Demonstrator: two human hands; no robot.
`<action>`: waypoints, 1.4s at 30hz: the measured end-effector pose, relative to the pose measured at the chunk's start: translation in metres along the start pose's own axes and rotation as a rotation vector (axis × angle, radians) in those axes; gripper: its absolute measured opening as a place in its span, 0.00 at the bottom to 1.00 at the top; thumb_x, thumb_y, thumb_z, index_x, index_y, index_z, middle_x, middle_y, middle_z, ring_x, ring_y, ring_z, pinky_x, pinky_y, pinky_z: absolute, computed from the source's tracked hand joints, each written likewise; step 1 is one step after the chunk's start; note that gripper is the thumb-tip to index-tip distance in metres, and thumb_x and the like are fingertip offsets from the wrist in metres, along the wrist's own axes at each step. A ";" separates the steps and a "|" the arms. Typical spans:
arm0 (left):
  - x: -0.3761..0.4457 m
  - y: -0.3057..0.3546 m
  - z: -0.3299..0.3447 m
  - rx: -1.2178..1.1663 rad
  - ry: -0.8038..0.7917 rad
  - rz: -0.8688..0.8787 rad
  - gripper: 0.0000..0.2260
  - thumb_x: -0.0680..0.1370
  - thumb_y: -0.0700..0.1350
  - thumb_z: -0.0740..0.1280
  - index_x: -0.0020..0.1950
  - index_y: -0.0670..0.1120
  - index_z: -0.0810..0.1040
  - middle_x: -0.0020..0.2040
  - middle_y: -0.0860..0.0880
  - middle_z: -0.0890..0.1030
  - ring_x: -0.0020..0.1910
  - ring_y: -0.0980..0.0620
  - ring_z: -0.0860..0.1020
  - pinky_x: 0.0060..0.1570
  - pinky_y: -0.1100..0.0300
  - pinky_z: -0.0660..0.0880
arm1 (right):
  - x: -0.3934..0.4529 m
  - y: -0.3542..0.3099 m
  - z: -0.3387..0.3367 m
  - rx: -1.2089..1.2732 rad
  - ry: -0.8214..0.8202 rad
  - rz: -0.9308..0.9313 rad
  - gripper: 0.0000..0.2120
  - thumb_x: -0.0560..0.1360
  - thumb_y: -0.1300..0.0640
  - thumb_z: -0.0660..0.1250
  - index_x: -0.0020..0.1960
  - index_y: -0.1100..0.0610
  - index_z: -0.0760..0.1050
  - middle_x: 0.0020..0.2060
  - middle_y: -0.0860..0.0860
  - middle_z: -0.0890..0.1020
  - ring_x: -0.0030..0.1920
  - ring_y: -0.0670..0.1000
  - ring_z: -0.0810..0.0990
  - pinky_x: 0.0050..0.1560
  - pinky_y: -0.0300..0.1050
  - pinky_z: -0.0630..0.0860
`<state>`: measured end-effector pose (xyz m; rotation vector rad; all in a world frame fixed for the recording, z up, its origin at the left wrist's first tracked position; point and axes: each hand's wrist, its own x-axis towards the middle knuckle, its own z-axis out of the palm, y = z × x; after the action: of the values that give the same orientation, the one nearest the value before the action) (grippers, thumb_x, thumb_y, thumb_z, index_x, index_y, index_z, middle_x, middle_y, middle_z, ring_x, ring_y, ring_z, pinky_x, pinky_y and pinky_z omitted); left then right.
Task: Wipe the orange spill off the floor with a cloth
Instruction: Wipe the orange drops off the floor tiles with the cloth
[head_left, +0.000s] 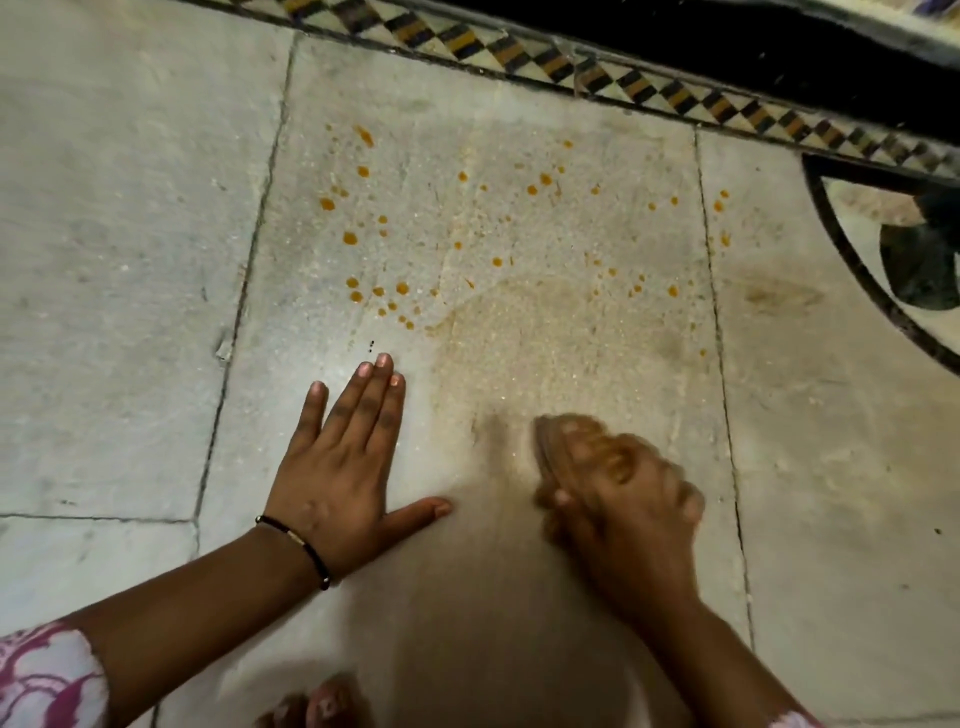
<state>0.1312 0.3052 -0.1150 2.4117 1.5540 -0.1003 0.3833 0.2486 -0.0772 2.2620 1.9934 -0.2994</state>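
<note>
Toes (317, 704), orange-spattered stone floor (130, 260)

**Around the edges**

A checkered tile border (613, 78) in black, yellow and white runs diagonally across the far side. A curved black inlay (852, 270) sits at the right. A black bracelet (306, 545) and pink-patterned sleeve (41, 675) show near left.

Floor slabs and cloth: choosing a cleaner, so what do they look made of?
Floor slabs: probably pale stone, matte and grainy, with dark joints and chipped edges. Cloth: seemingly soft fabric, bunched in the right hand, stained orange-brown; blur hides the weave.
</note>
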 end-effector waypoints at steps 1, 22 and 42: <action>0.000 0.000 0.000 0.004 -0.002 -0.004 0.48 0.71 0.75 0.49 0.77 0.39 0.53 0.78 0.42 0.52 0.77 0.46 0.50 0.73 0.42 0.48 | 0.008 0.016 -0.004 0.025 0.012 0.095 0.28 0.72 0.35 0.50 0.72 0.37 0.59 0.66 0.55 0.64 0.60 0.56 0.62 0.59 0.54 0.58; -0.001 -0.001 -0.002 0.013 -0.005 0.033 0.48 0.72 0.74 0.48 0.77 0.38 0.53 0.78 0.41 0.52 0.77 0.45 0.50 0.74 0.45 0.45 | 0.054 0.026 -0.020 -0.040 0.068 0.221 0.28 0.75 0.36 0.52 0.74 0.38 0.54 0.65 0.55 0.64 0.60 0.59 0.63 0.55 0.55 0.62; -0.001 -0.003 -0.003 0.013 0.011 0.035 0.45 0.74 0.72 0.46 0.77 0.39 0.52 0.78 0.41 0.51 0.77 0.46 0.49 0.74 0.44 0.45 | 0.021 -0.007 -0.002 -0.090 0.126 0.173 0.27 0.76 0.40 0.54 0.73 0.41 0.57 0.66 0.57 0.67 0.56 0.59 0.66 0.53 0.56 0.65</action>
<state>0.1276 0.3059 -0.1128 2.4523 1.5201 -0.0906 0.3790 0.2698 -0.0794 2.4290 1.8089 -0.0512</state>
